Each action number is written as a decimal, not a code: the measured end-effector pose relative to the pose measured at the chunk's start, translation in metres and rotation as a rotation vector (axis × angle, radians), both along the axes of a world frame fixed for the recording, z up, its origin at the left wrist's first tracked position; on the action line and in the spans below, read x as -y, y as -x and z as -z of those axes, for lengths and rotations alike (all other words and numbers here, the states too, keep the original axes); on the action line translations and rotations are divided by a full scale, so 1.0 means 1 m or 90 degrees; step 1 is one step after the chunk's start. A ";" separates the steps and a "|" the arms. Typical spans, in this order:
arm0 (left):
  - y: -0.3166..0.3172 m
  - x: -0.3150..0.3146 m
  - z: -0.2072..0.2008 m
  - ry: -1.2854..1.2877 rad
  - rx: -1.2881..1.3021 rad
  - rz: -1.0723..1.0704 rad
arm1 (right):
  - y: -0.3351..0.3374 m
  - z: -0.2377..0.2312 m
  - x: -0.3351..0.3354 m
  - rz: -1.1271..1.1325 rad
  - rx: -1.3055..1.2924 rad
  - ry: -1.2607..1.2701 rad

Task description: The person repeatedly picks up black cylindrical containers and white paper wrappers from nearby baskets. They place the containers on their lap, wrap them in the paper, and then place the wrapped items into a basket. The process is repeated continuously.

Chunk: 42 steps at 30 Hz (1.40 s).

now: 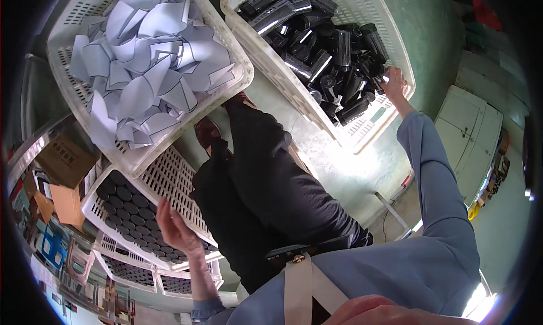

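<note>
at white crate's (367,125) right edge, glossy black cylinders (372,41) lie left of curled right hand (396,85), grip unclear; left hand (177,231) spread.

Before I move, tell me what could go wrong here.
The black cylinders lie jumbled in their crate, so the right hand among them might set some rolling or knocking together. The curved white pieces are heaped loosely and could slip out if bumped. The shoes are between crates; a step might catch one.
</note>
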State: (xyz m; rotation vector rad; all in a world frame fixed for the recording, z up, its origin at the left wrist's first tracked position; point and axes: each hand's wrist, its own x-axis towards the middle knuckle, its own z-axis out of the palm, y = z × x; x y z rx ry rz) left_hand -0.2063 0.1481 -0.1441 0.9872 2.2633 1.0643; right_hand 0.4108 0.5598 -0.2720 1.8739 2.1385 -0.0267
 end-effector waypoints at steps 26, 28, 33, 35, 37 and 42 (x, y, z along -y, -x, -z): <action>-0.169 0.086 -0.134 0.023 -0.217 0.337 | 0.381 -0.281 0.252 -0.414 -0.382 0.228; -0.171 0.096 -0.135 0.015 -0.218 0.335 | 0.387 -0.280 0.267 -0.448 -0.298 0.196; -0.171 0.109 -0.131 -0.031 -0.169 0.274 | 0.367 -0.308 0.290 -0.550 -0.359 -0.013; -0.172 0.110 -0.127 -0.070 -0.117 0.233 | 0.353 -0.326 0.307 -0.541 -0.449 0.040; -0.172 0.112 -0.123 -0.120 -0.053 0.196 | 0.336 -0.333 0.332 -0.585 -0.472 0.149; -0.168 0.106 -0.129 -0.169 0.032 0.163 | 0.313 -0.311 0.374 -0.640 -0.493 0.217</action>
